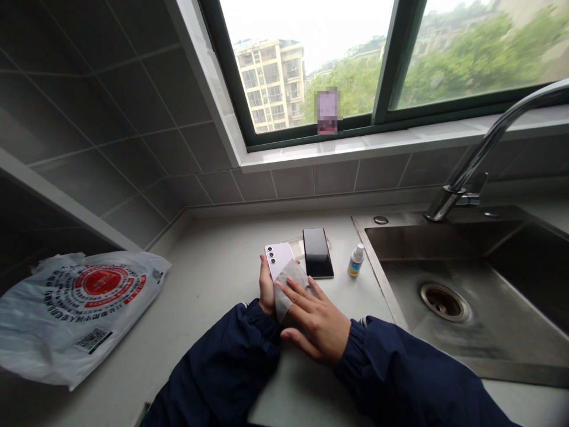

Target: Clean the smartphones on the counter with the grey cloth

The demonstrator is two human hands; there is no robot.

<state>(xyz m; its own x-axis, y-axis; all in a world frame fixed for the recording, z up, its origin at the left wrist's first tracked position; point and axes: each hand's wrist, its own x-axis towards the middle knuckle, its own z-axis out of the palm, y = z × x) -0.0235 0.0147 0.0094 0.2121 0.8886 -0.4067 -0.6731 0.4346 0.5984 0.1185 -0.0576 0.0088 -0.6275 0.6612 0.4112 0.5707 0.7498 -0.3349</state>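
My left hand (pixel 266 289) is wrapped round a pale lavender smartphone (pixel 278 251), whose back faces up with its camera lenses at the top left. Over the lower part of that phone lies a thin grey cloth (pixel 284 276). My right hand (pixel 322 326) presses on the cloth with fingers stretched out flat and the thumb apart. Just beyond, a second smartphone (pixel 317 253) lies with its black screen up, partly over what looks like a clear phone case (pixel 297 248). To its right stands a small white bottle (pixel 355 261) with a blue and yellow label.
A steel sink (pixel 386 284) with a chrome faucet (pixel 466 160) is at the right. On the left of the white counter (pixel 213 255) lies a white plastic bag (pixel 80 320) with red print. A tiled wall and a window (pixel 311 142) rise behind.
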